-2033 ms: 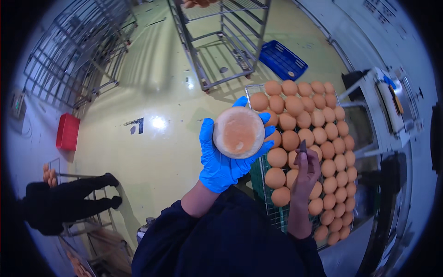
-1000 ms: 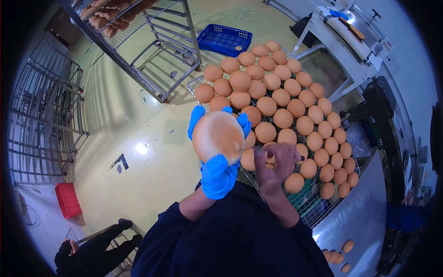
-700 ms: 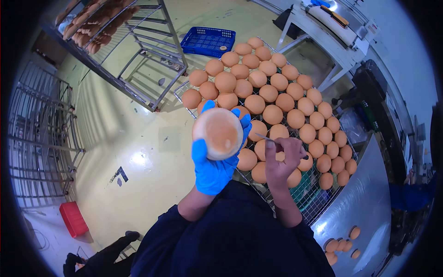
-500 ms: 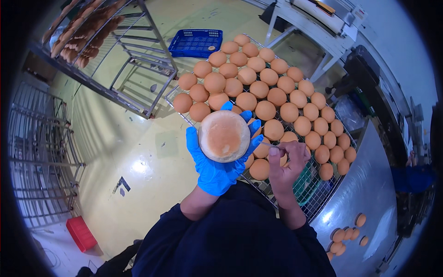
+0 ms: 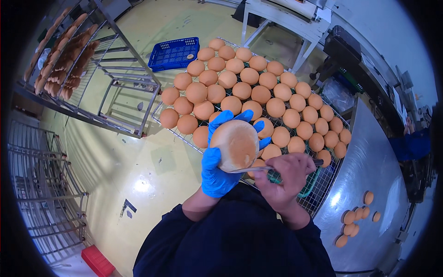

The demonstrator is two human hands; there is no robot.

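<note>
My left hand (image 5: 217,166), in a blue glove, holds a round golden bun (image 5: 235,144) upright in front of me. My bare right hand (image 5: 282,177) grips a knife (image 5: 258,169) whose blade lies against the lower right side of the bun. Behind both hands a wire cooling rack (image 5: 323,182) carries several rows of similar buns (image 5: 260,94).
A metal trolley rack (image 5: 92,78) with baked goods stands at the left, with a blue crate (image 5: 173,53) on the yellow floor beyond it. A steel table (image 5: 369,166) at the right holds several small buns (image 5: 355,217). A red box (image 5: 98,261) lies at the lower left.
The view has swung so the rack of buns sits further back and left. My right hand has come off the rack and brought a knife to the bun in my left hand.
</note>
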